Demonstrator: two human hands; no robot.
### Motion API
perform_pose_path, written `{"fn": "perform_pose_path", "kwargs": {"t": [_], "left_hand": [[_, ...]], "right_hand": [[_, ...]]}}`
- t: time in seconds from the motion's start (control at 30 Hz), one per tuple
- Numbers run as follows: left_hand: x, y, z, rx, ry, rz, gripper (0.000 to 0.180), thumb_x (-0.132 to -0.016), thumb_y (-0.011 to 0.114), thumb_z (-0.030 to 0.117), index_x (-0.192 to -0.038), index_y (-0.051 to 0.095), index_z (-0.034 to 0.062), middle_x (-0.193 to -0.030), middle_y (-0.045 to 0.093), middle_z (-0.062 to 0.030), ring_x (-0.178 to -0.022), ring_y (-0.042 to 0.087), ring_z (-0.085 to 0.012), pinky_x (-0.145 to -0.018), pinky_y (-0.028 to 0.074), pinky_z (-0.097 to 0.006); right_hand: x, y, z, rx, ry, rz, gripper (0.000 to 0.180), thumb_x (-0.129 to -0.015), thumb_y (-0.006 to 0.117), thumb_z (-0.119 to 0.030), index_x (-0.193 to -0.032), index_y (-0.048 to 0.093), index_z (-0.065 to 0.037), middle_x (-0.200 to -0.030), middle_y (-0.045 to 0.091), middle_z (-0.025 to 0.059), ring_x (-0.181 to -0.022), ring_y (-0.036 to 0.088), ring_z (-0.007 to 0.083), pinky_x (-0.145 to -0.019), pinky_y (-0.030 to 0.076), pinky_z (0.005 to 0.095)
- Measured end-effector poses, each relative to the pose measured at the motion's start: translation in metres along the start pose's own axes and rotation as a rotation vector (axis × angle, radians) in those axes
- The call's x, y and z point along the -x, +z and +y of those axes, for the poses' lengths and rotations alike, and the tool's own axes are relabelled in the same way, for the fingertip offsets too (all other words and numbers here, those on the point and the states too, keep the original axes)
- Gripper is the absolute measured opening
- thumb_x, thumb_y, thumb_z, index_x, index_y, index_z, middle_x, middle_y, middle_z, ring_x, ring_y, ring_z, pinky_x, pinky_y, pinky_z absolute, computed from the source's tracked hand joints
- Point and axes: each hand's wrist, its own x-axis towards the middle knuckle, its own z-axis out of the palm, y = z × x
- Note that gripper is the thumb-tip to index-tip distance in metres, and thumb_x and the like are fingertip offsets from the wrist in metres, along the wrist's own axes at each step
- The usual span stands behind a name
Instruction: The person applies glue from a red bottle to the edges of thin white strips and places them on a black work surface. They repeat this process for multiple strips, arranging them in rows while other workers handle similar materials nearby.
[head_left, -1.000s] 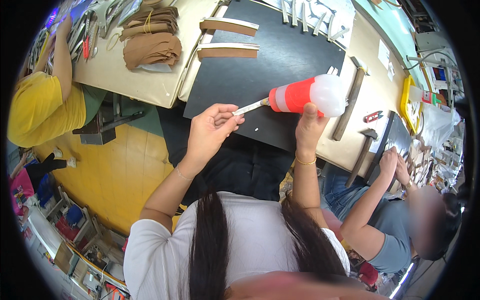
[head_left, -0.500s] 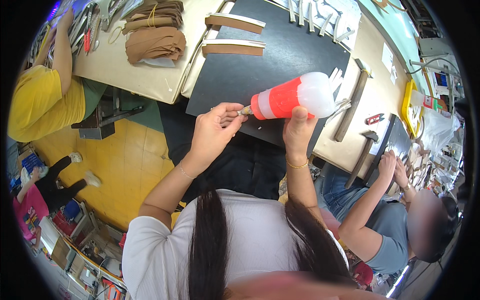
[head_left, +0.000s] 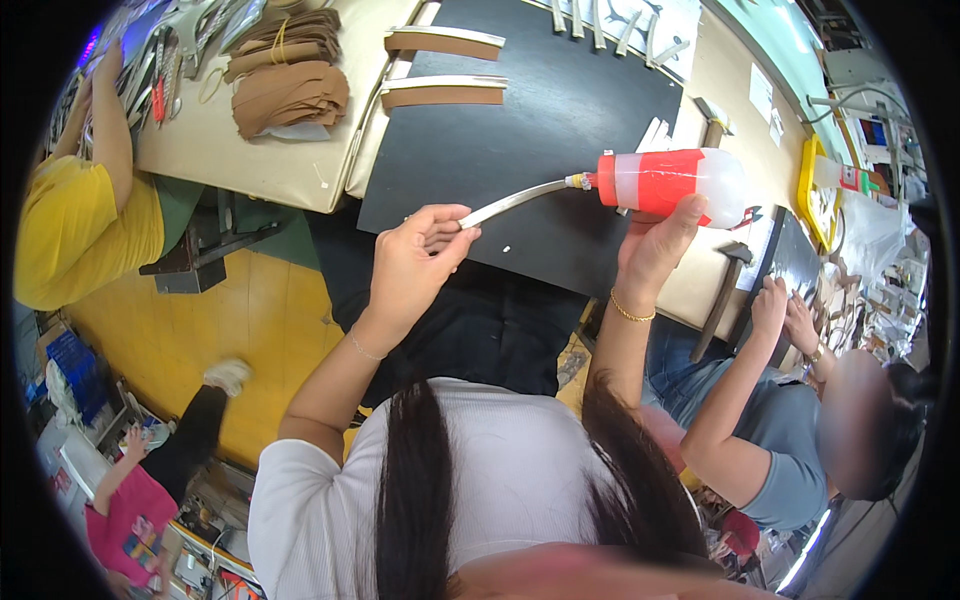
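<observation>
My left hand (head_left: 420,262) pinches the near end of a narrow, curved, whitish strip (head_left: 517,202) between thumb and fingers. My right hand (head_left: 655,245) is wrapped round a translucent squeeze bottle (head_left: 655,180) with a red band, tipped on its side. Its nozzle points left and meets the strip's far end; whether it touches cannot be made out. Both are held above a black board (head_left: 540,115). Towards the board's far left lie two brown pieces (head_left: 445,45) with whitish strips along their upper edges. A tiny white bit lies near the board's front edge.
Stacked brown pieces (head_left: 290,95) lie at far left, several whitish strips (head_left: 600,25) at the back. Hammers (head_left: 722,300) rest on the right, near a yellow tray (head_left: 815,200). A co-worker in grey (head_left: 745,470) sits close at right; another in yellow (head_left: 90,230) is at left.
The bottle has moved right with my right hand, from beside my left fingers to the strip's far end. The strip now shows stretched between my hands. A person in pink has shifted at lower left.
</observation>
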Motion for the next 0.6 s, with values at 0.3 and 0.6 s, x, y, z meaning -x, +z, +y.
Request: {"fn": "perform_pose_path", "kwargs": {"t": [0.3,0.6], "left_hand": [[-0.002,0.001,0.000,0.023,-0.028,0.024,0.021,-0.089,0.063,0.000,-0.108,0.060,-0.0063,-0.094,0.069,-0.0122,-0.088,0.068,-0.0138,-0.069,0.053,-0.020],[-0.002,0.006,0.006,0.084,-0.045,0.009,0.022,-0.089,0.062,-0.002,-0.109,0.058,-0.0081,-0.096,0.068,-0.0150,-0.089,0.068,-0.0170,-0.075,0.054,-0.023]], "right_hand": [[-0.001,-0.018,0.014,0.047,-0.085,-0.069,0.055,-0.086,0.070,-0.038,-0.118,0.052,0.002,-0.107,0.058,0.0048,-0.099,0.055,0.0141,-0.088,0.045,0.0289],[0.026,0.013,0.017,-0.109,0.107,-0.161,0.071,-0.082,0.070,-0.049,-0.128,0.044,-0.002,-0.115,0.056,0.0058,-0.104,0.055,0.0143,-0.090,0.047,0.0307]]}}
